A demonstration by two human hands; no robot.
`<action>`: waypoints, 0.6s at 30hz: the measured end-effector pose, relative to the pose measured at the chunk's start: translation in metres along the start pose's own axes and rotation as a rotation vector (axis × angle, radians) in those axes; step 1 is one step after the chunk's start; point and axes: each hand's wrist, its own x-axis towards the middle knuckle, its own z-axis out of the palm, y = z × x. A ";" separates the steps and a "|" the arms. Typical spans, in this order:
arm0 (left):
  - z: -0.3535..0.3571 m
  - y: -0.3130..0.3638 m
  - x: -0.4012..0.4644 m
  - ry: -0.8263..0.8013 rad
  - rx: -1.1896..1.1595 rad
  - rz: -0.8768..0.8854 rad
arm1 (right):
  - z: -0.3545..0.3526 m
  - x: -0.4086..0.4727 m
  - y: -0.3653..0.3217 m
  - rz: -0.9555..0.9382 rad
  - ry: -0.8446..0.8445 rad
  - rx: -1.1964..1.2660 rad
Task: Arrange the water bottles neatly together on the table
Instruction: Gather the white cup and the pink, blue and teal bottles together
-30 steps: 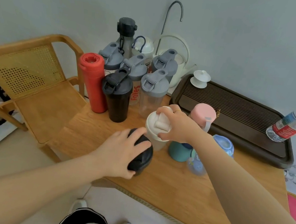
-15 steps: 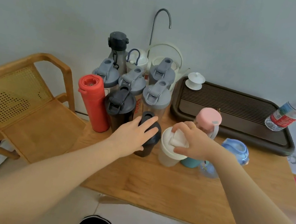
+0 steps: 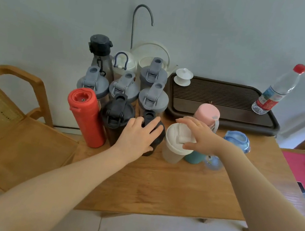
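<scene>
A cluster of bottles stands at the table's back left: a red bottle (image 3: 87, 119), a black shaker (image 3: 117, 113), several grey-lidded shakers (image 3: 153, 97) and a tall dark-capped bottle (image 3: 99, 47). My left hand (image 3: 138, 133) grips a second black shaker (image 3: 158, 136), standing right of the first one. My right hand (image 3: 198, 136) hovers with spread fingers over the lid of a white cup (image 3: 172, 150). Behind that hand are a pink-lidded bottle (image 3: 206, 114), a teal bottle (image 3: 194, 158) and a blue bottle (image 3: 237, 140).
A dark tea tray (image 3: 222, 120) at the back right carries a white lidded cup (image 3: 183, 76) and a clear plastic bottle with a red cap (image 3: 277, 91). A white kettle (image 3: 151, 55) stands by the wall. A wooden chair (image 3: 15, 133) adjoins the wooden table (image 3: 156, 186) on the left.
My left hand has slid the black shaker back beside the other black one. My right hand moved the white cup back too, and its fingers have opened above the lid.
</scene>
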 end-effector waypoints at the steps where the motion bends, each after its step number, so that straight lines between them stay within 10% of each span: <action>1: 0.001 -0.002 0.000 0.018 0.002 0.014 | 0.001 -0.001 -0.001 0.021 0.009 -0.028; 8: 0.000 -0.008 0.011 0.187 -0.087 0.095 | 0.008 -0.029 0.014 0.229 0.622 0.291; 18: -0.031 0.021 0.068 -0.210 -0.333 0.162 | -0.040 0.040 0.057 0.304 0.167 0.054</action>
